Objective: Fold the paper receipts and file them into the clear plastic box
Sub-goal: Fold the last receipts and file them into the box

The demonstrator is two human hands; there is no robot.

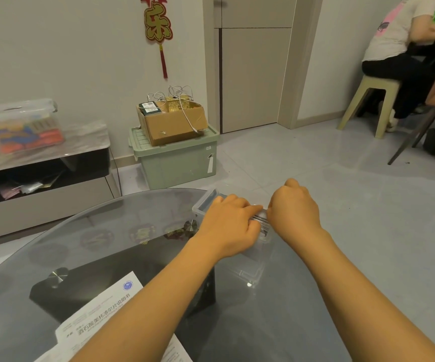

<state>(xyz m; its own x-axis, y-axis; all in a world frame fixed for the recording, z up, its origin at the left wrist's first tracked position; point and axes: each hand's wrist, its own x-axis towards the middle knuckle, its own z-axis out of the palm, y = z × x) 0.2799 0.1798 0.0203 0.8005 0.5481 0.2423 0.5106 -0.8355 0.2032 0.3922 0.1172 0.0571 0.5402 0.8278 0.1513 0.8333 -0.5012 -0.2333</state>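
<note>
A clear plastic box [203,204] stands on the far right part of the round glass table [122,231]. Both my hands are over it. My left hand [228,223] lies across the box with its fingers curled down onto a pack of folded receipts [260,219], whose edges show as thin stripes between the hands. My right hand [293,207] is curled like a fist and pinches the same pack from the right side. Most of the box's inside is hidden by the hands. A printed paper sheet [98,314] lies flat on the near left of the table, partly under my left forearm.
Beyond the table, on the floor, a green storage bin [179,163] carries a cardboard box [174,121] of cables. A low cabinet [41,163] at the left holds a clear container. At the far right a person sits on a plastic stool [370,100].
</note>
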